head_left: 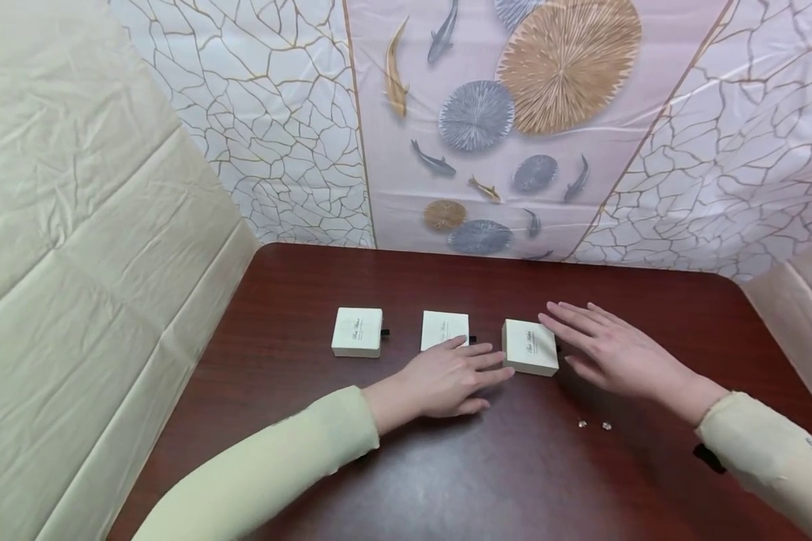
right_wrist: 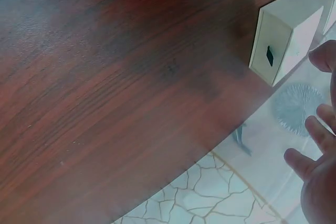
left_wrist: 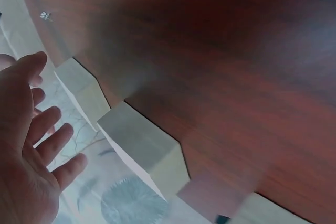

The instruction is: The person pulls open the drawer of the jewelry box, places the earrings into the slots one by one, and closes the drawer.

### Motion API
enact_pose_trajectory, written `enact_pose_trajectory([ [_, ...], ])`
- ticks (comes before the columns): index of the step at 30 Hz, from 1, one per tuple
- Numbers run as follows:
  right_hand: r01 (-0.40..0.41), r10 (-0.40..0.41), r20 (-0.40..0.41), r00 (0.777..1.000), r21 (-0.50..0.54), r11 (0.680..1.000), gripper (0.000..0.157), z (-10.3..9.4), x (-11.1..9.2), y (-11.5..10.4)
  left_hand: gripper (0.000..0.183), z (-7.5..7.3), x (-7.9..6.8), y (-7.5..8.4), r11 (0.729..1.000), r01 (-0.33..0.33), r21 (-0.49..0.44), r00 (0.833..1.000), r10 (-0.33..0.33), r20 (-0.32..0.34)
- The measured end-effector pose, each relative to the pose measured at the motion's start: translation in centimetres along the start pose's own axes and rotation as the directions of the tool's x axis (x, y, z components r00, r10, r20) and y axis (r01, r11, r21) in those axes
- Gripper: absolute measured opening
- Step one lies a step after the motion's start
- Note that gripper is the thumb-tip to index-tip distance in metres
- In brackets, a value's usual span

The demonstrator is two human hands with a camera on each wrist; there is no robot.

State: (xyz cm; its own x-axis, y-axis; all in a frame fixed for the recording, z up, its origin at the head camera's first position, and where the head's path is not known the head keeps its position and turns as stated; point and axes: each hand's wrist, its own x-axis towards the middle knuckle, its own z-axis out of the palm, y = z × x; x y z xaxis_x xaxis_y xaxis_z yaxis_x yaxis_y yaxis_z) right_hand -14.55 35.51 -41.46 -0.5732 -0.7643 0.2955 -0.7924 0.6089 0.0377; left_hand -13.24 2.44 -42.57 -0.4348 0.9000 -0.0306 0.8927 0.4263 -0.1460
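Three small white boxes stand in a row on the table: a left box [head_left: 357, 330], a middle box [head_left: 444, 327] and a right box [head_left: 531, 346]. Each carries dark lettering on its lid and a black pull tab on its right side. My left hand [head_left: 446, 379] is open, its palm over the middle box's front edge and its fingertips at the right box's left side. Beside the right box's other side, my right hand [head_left: 612, 349] has its fingers extended and holds nothing. Two small sparkling studs, an earring [head_left: 582, 424] and another earring [head_left: 607, 426], lie in front of the right hand.
The dark red wooden table [head_left: 501, 466] has rounded far corners. Behind it hangs a patterned cloth [head_left: 406, 203] with fish and round leaf shapes. A beige fabric wall [head_left: 108, 263] runs along the left side, and another [head_left: 805, 315] borders the right.
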Motion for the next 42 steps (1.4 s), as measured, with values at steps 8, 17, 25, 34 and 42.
enact_pose_trajectory([
  [8, -0.111, 0.111, 0.013, 0.994, 0.02, 0.994, 0.076, 0.2, -1.2, 0.1, 0.061, 0.8, 4.2, -0.6, 0.998, -0.006, 0.055, 1.0, 0.006, 0.011],
  [17, -0.217, 0.216, 0.019, 0.976, 0.088, 0.972, 0.075, 0.5, -2.7, 0.2, 0.061, 1.2, 6.9, -1.6, 0.997, -0.035, 0.067, 0.999, 0.034, 0.018],
  [25, -0.313, 0.308, 0.052, 0.95, 0.153, 0.938, 0.068, 0.9, -3.4, 0.1, 0.062, 1.8, 8.5, -1.2, 0.997, -0.055, 0.062, 0.997, 0.051, 0.053],
  [34, -0.353, 0.349, 0.054, 0.936, 0.175, 0.919, 0.063, 1.0, -3.7, 0.3, 0.064, 1.8, 9.7, -0.8, 0.992, -0.083, 0.093, 0.996, 0.079, 0.052],
  [42, -0.374, 0.368, 0.066, 0.927, 0.184, 0.909, 0.061, 1.2, -3.7, 0.5, 0.063, 2.2, 9.9, -1.0, 0.994, -0.094, 0.062, 0.993, 0.089, 0.074],
])
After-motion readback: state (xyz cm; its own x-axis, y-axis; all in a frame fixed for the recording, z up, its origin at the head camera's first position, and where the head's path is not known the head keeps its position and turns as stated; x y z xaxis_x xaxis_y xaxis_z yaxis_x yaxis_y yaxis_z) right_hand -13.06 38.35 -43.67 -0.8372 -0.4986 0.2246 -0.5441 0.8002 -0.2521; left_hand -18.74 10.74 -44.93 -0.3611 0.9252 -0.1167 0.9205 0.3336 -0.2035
